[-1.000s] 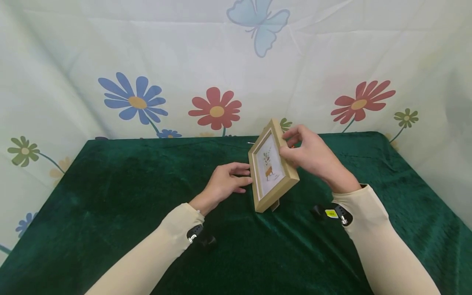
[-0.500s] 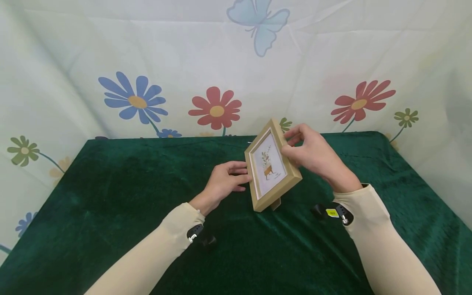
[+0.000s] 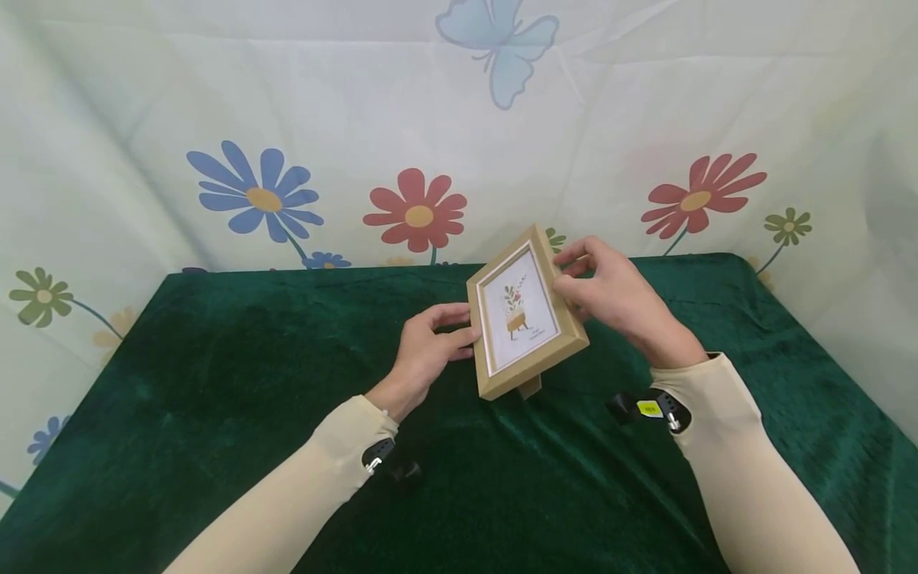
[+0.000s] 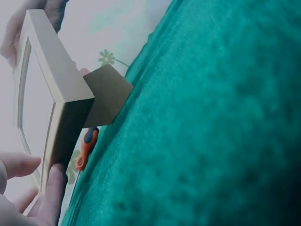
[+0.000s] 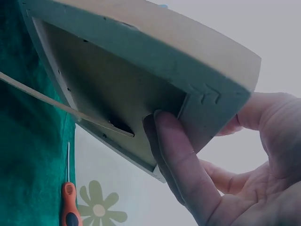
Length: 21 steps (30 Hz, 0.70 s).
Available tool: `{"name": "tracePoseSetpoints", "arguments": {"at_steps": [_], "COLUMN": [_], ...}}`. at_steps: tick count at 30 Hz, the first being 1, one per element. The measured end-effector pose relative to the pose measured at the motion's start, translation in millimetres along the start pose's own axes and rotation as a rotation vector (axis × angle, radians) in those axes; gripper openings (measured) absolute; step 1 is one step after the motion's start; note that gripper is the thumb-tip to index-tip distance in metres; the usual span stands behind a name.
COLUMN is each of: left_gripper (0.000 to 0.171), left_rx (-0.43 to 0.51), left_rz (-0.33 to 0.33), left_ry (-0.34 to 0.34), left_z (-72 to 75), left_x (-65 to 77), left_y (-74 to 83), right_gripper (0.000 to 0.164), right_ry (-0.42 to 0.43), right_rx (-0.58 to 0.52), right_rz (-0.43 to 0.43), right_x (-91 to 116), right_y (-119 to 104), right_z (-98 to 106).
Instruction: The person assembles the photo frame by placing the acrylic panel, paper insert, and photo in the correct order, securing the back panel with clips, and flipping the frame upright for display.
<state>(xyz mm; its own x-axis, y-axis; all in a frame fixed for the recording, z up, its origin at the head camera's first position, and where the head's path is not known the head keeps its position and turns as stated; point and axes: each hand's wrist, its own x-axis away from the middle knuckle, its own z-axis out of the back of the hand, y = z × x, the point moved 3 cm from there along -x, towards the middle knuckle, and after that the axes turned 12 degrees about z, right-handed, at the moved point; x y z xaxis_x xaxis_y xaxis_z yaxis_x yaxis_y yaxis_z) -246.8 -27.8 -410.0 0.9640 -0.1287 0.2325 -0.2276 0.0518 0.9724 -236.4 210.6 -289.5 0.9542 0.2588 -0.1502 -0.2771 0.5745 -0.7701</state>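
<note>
A light wooden picture frame (image 3: 527, 319) is tilted back above the green cloth, its front showing a print of a plant on a legged stand. My right hand (image 3: 620, 295) grips its upper right edge; in the right wrist view, fingers (image 5: 181, 160) press against the back panel. At the left edge my left hand (image 3: 426, 347) pinches the frame, thumb at the front and a finger (image 4: 52, 193) along the side. A flat support leg (image 4: 108, 94) sticks out from the back, its end at the cloth. Most of the back is hidden in the head view.
Green velvet cloth (image 3: 251, 399) covers the table, with wrinkles at the right. Behind the frame lies a screwdriver (image 5: 70, 202) with an orange and black handle, hidden in the head view. A pale flowered curtain (image 3: 344, 96) hangs along the table's back edge.
The frame has turned so its front faces more toward the head camera, its left edge shifting left. Both hands have moved slightly with it, keeping to their edges.
</note>
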Motion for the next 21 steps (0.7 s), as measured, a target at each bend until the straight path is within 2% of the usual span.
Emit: {"name": "tracePoseSetpoints", "arguments": {"at_steps": [9, 21], "left_gripper": [0.05, 0.053], "left_rx": [0.108, 0.105], "left_rz": [0.099, 0.053], "left_ry": [-0.073, -0.065], "left_z": [2.0, 2.7], "left_x": [-1.7, -0.5], "left_y": [-1.1, 3.4], "right_gripper": [0.045, 0.047], "right_ry": [0.011, 0.02], "right_rx": [-0.021, -0.049], "right_rz": [0.005, -0.002], "right_x": [-2.0, -1.7], "right_y": [5.2, 6.1], "right_z": [2.0, 5.0]}}
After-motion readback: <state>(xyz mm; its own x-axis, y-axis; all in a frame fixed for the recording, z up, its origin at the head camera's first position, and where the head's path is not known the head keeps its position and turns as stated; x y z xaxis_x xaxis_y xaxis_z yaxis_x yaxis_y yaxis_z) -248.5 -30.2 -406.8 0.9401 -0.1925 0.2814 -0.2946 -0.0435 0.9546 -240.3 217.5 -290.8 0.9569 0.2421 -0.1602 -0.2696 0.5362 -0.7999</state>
